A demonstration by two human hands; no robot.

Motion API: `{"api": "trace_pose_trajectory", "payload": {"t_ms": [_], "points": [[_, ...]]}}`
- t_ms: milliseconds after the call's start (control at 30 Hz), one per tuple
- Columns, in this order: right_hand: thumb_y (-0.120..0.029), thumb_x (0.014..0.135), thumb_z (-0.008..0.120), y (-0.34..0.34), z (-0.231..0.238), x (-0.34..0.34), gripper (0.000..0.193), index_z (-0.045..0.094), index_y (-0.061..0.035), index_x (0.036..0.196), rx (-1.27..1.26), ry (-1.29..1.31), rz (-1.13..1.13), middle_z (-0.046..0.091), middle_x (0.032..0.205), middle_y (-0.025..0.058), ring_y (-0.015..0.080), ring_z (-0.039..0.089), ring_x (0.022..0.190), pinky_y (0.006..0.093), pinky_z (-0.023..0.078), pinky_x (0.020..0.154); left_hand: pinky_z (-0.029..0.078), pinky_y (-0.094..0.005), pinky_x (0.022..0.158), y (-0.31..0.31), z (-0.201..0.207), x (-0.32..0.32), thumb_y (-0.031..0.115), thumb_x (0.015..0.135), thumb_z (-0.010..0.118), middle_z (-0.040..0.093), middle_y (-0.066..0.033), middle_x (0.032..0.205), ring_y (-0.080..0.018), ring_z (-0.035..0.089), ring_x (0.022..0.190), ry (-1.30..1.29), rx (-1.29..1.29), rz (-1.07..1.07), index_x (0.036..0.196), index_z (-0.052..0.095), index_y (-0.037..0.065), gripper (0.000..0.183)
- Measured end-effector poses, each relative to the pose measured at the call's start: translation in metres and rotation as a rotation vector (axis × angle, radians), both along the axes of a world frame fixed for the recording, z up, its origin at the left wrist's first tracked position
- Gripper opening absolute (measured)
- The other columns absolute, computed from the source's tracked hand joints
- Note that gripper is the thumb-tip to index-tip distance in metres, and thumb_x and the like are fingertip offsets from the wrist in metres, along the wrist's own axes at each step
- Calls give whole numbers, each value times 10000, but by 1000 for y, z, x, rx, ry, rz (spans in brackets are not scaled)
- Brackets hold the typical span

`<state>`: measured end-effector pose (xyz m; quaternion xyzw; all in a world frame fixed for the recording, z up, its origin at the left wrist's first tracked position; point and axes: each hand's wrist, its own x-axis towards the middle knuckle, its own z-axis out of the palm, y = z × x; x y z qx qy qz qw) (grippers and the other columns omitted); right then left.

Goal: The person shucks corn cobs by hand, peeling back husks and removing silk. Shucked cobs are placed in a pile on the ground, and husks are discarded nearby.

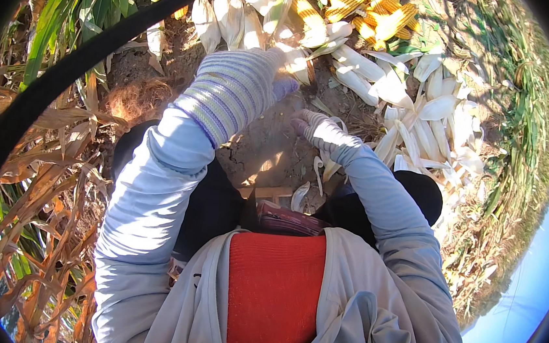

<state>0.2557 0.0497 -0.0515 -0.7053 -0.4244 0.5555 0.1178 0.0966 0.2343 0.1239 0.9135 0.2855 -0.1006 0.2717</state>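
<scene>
My left hand [249, 84], in a knitted glove with white and purple stripes, reaches forward to a pale husk-covered corn ear [298, 64]. Its thumb stands below the ear and its fingers lie against the ear's near end; the fingertips are partly hidden. Just to the right, over bare soil, my right hand [317, 126] wears a similar striped glove with fingers curled together. Whatever those fingers hold, if anything, is too small or hidden to make out. More unhusked ears [225, 20] lie beyond my left hand.
Husked yellow corn cobs [367, 10] are heaped at the far side. Loose pale husks [432, 120] pile up on the right. Dry brown stalks and leaves [35, 216] crowd the left. A dark strap [66, 85] crosses the upper left. My bent knees flank the soil.
</scene>
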Motion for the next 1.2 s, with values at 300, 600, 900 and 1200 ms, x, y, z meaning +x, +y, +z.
{"api": "trace_pose_trajectory", "payload": {"t_ms": [300,600,900,1200], "points": [[-378,855,533,-36,126,145,402,518,-58,1099,49,-79,-533,611,799,61,120,559,626,235,455,535,459,-412,766,8,3,-26,442,840,504,623,-176,901,-322,598,862,-42,62,-59,1098,535,81,445],[-356,840,496,-132,158,164,357,552,-89,1071,-360,-428,-684,622,840,100,233,587,648,350,480,629,464,-403,719,-1,3,-37,418,850,501,629,-157,830,-319,604,818,-167,1,-126,1028,544,53,408],[-437,769,547,-120,189,110,370,660,-122,927,-389,-632,-301,624,814,62,203,563,767,307,414,762,459,-391,734,-3,-19,-31,401,833,509,630,-126,862,-298,601,826,-189,-3,-177,931,610,68,362],[-417,833,500,-113,205,77,357,667,-103,869,-283,-731,-311,627,740,64,188,578,715,324,439,725,445,-399,760,7,-14,-28,409,849,486,623,-148,875,-316,590,848,-169,-60,-142,950,589,51,386]]}}
